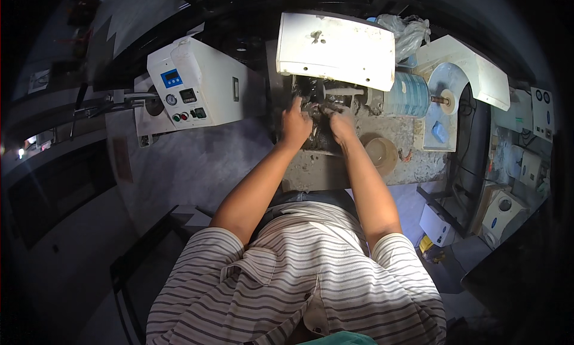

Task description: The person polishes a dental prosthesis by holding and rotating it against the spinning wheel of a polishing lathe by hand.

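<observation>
Both my arms reach forward into a dark, wet tray (pixel 317 143) under a white hood (pixel 335 49). My left hand (pixel 295 127) is closed, with one finger sticking up along its far side. Close beside it, my right hand (pixel 342 125) is closed too, its fingertips turned toward the left hand. Between the fingertips is something small and dark, smeared with grey slurry; its kind cannot be made out. Just beyond the right hand, a pale horizontal bar (pixel 344 92) shows beneath the hood.
A brownish bowl (pixel 380 152) stands right of my right hand on the grey-smeared bench (pixel 317 173). Behind it lies a large clear-blue water bottle (pixel 408 95). A white machine with a control panel (pixel 194 85) is at left. Farther right is a small wheel (pixel 446 101) beside a white curved cover (pixel 478 67).
</observation>
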Available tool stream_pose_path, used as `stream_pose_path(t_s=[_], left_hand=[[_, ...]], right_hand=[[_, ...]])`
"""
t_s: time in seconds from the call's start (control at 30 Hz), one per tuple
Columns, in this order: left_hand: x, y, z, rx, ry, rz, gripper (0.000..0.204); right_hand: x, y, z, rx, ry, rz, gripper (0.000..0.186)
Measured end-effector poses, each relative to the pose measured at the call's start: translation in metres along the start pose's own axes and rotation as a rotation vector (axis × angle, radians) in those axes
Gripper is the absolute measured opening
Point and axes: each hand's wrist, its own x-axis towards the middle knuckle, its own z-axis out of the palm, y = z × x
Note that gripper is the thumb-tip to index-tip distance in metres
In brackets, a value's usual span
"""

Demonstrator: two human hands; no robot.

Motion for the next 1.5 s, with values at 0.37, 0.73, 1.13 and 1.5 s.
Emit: stream_pose_path(t_s=[0.37,0.73,1.13,1.5], left_hand=[[-0.027,-0.01,-0.03,-0.015,-0.056,0.289,0.038],[-0.023,-0.002,-0.028,-0.063,-0.098,-0.17,0.042],[-0.012,0.018,-0.021,0.04,-0.35,-0.061,0.041],[0.01,0.0,0.005,-0.06,-0.311,-0.001,0.027]], right_hand=[[-0.018,0.06,0.005,-1.09,-0.447,-0.46,0.06],[-0.037,0.015,-0.027,-0.834,-0.416,-0.281,0.031],[-0.015,0.004,-0.028,-0.774,-0.197,-0.539,0.021],[-0.005,-0.009,-0.02,-0.56,-0.045,-0.242,0.019]])
